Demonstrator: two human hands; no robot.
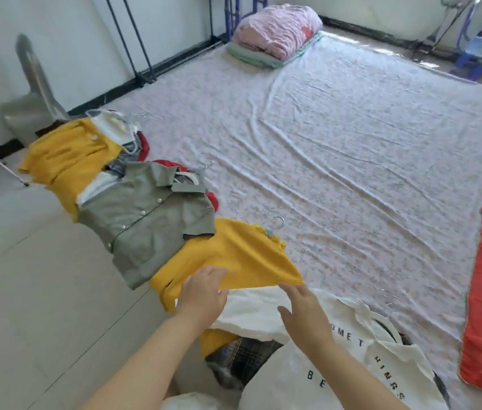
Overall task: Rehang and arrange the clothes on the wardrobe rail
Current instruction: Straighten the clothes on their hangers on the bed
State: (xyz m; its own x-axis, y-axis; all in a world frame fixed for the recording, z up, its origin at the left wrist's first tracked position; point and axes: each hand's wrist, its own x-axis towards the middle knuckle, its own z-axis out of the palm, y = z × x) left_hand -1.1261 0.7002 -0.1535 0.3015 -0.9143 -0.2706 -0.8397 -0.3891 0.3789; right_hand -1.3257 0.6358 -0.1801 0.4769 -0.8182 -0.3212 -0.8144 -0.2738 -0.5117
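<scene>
The flowered sheet (352, 143) fills most of the frame. Along its left edge, clothes on hangers run from upper left to bottom centre: a far yellow top (65, 155), a grey shirt (145, 226), a near yellow top (234, 255) and a white lettered T-shirt (352, 365). Both hands are low in the frame. The left hand (204, 294) lies flat on the near yellow top's hem, fingers straight and together. The right hand (302, 315) rests on the T-shirt, 4 fingers together, thumb spread.

Both bare forearms reach forward from the lower edge of view, side by side. The left hand (204, 291) lies palm down, fingers straight; the right hand (303, 313) is spread flat, thumb out.
</scene>
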